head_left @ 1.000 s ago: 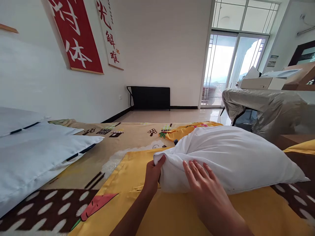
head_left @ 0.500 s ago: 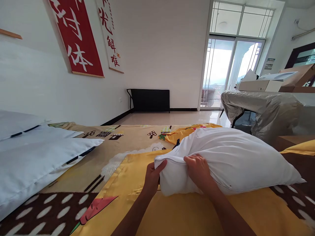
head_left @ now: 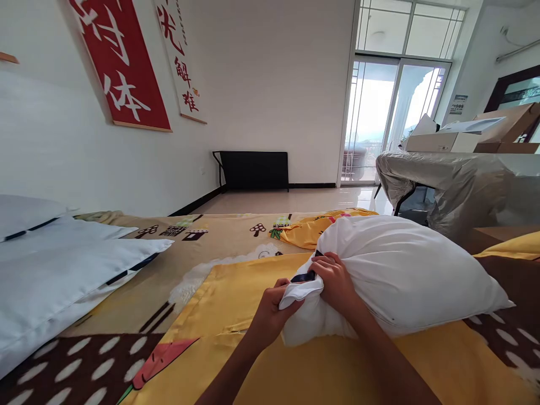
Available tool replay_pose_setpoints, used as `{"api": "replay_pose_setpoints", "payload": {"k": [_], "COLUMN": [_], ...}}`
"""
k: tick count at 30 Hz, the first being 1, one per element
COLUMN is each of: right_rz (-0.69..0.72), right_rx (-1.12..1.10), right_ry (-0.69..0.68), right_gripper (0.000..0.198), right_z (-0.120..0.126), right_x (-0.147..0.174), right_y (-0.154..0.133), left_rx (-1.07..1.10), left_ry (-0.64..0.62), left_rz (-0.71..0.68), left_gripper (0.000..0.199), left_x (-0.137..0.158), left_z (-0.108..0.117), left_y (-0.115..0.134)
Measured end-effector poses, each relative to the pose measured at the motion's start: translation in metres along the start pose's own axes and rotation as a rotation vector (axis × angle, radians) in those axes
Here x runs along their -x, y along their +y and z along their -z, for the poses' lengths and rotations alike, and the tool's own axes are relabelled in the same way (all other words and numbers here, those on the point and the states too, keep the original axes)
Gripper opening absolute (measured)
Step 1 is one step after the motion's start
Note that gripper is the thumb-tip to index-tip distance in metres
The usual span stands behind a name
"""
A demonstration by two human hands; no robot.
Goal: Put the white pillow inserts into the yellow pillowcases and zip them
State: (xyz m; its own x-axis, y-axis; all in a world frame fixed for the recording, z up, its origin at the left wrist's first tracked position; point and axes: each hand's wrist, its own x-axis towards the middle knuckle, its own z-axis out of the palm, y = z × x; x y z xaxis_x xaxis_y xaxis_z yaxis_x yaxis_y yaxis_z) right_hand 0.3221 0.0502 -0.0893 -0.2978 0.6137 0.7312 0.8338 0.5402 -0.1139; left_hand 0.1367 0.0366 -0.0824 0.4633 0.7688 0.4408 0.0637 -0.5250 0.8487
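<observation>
A plump white pillow (head_left: pixel 405 270) lies on yellow fabric (head_left: pixel 253 281) in front of me. My left hand (head_left: pixel 274 312) pinches its near left corner, thumb on top and fingers curled behind. Slightly farther right, my right hand (head_left: pixel 335 281) is closed on the pillow's left edge, gathering the cloth. Between the two hands a dark navy strip (head_left: pixel 302 277) shows along that edge. The fingertips of my right hand are partly hidden in the folds.
More white pillows (head_left: pixel 84 281) with dark edging are stacked at the left. Beneath everything spreads a patterned blanket (head_left: pixel 228 236). A black folded panel (head_left: pixel 255 170) leans by the far wall. At right, boxes (head_left: pixel 447 142) rest on a plastic-covered table (head_left: pixel 442 169).
The pillow's left edge has been gathered and turned up, so its navy strip now shows. My left hand has shifted right and slightly down with the corner.
</observation>
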Motion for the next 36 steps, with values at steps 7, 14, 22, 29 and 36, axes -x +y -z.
{"api": "replay_pose_setpoints", "payload": {"k": [7,14,22,29,36], "right_rz": [-0.080,-0.129,0.014,0.015,-0.094], "right_rx": [0.066,0.073,-0.146,-0.212,-0.243], "right_ry": [0.101,0.017,-0.089,-0.084,-0.079], "right_gripper": [0.020,0.021,0.044,0.040,0.014], "right_z": [-0.004,0.000,0.021,0.026,0.007], "right_x": [0.003,0.002,-0.004,-0.004,-0.003], "right_y": [0.005,0.002,-0.015,-0.039,-0.036], "left_rx": [-0.351,-0.575,-0.407,-0.082,-0.241], "left_ry": [-0.062,0.107,0.333,0.375,0.295], "left_rz": [-0.245,-0.148,0.084,0.253,0.159], "left_gripper": [0.023,0.032,0.041,0.051,0.048], "left_x": [0.003,0.006,-0.001,-0.005,-0.003], "left_z": [-0.004,-0.002,0.010,0.013,0.009], "left_y": [0.016,0.014,0.005,-0.003,0.000]}}
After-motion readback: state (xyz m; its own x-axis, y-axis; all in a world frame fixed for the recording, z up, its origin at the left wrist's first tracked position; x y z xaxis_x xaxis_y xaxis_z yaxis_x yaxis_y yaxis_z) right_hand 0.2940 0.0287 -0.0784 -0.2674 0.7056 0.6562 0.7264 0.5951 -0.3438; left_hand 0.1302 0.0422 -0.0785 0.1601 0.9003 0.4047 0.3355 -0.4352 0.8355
